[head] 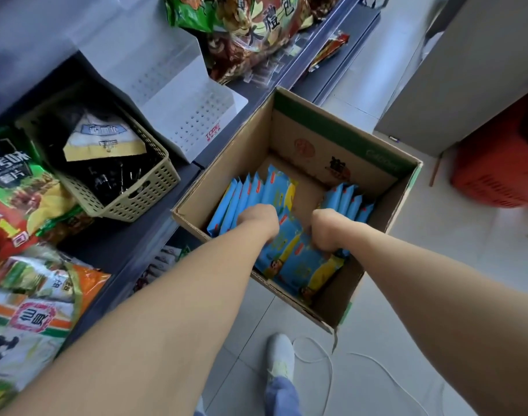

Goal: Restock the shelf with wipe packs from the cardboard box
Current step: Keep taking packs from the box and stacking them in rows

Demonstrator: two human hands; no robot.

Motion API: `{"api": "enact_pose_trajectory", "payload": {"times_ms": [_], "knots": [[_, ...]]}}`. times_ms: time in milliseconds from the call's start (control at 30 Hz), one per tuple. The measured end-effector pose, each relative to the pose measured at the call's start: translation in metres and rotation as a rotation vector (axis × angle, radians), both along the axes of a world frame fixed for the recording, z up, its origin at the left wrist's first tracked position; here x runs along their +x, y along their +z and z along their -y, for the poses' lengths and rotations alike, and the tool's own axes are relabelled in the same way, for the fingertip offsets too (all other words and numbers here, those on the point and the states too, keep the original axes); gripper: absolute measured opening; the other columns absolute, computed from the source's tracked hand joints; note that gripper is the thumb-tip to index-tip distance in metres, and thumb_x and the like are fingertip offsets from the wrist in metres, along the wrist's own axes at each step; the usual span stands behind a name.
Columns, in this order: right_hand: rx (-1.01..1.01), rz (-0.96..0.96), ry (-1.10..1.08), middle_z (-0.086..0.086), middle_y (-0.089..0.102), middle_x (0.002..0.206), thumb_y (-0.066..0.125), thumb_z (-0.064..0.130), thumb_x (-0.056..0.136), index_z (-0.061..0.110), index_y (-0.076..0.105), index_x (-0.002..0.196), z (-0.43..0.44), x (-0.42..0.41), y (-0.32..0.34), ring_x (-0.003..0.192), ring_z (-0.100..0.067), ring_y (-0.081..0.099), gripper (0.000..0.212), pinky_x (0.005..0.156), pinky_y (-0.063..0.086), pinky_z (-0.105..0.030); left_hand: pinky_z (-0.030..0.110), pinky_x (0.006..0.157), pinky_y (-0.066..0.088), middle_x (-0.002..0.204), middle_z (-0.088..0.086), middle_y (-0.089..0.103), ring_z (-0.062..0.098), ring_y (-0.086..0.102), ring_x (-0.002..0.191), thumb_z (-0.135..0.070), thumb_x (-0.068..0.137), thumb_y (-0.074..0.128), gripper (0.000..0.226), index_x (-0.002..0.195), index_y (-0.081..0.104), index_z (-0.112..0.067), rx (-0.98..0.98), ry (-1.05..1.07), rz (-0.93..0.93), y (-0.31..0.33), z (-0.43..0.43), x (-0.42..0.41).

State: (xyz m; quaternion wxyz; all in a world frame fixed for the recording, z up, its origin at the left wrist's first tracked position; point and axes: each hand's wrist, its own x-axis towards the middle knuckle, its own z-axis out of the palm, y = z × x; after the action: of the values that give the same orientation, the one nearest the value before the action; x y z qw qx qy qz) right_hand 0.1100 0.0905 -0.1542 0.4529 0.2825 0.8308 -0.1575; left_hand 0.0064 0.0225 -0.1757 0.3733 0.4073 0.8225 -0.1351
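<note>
An open cardboard box (346, 136) stands on the floor beside the shelf (130, 244). Inside it, blue wipe packs (247, 193) stand upright in a row at the left, a shorter row (346, 199) stands at the right, and more blue-and-yellow packs (301, 265) lie tilted at the near side. Both my arms reach down into the box. My left hand (258, 219) curls over the near end of the left row. My right hand (327, 229) curls onto the tilted packs in the middle. The fingertips of both hands are hidden among the packs.
On the shelf stand a beige perforated basket (142, 190) with dark items, a white perforated divider (178, 94) and several snack bags (22, 190). A red plastic crate (503, 169) sits on the floor at the right. My shoe (280, 355) and a white cable (325, 364) lie below the box.
</note>
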Motion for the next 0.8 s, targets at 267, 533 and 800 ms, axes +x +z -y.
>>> {"api": "enact_pose_trajectory", "payload": {"times_ms": [267,533,800], "knots": [[-0.031,-0.103,-0.327,-0.007,0.064,0.108,0.053,0.022,0.095,0.005,0.059,0.125,-0.003,-0.005,0.059,0.079,-0.022,0.059,0.035,0.068,0.048,-0.020,0.038,0.086,0.052,0.117,0.020,0.063,0.034,0.062,0.109,0.000,0.085,0.055,0.026,0.110,0.060,0.005,0.040,0.003,0.038,0.047,-0.001,-0.006],[0.031,-0.319,-0.474,-0.009,0.053,0.098,0.054,0.044,0.091,0.005,0.055,0.126,0.002,-0.004,0.190,0.105,-0.020,0.050,0.053,0.087,0.048,-0.021,0.038,0.094,0.049,0.132,0.019,0.054,0.032,0.055,0.121,-0.004,0.089,0.053,0.040,0.128,0.046,0.004,0.256,0.153,-0.022,0.183,0.002,-0.037],[0.370,-0.840,-0.762,-0.021,0.058,0.114,0.041,0.010,0.093,0.001,0.046,0.117,0.016,-0.013,0.366,0.094,-0.037,0.059,0.026,0.074,0.049,-0.038,0.039,0.088,0.051,0.123,0.024,0.060,0.034,0.061,0.112,-0.004,0.088,0.049,0.034,0.120,0.056,0.006,0.560,0.215,-0.068,0.378,0.025,-0.057]]}}
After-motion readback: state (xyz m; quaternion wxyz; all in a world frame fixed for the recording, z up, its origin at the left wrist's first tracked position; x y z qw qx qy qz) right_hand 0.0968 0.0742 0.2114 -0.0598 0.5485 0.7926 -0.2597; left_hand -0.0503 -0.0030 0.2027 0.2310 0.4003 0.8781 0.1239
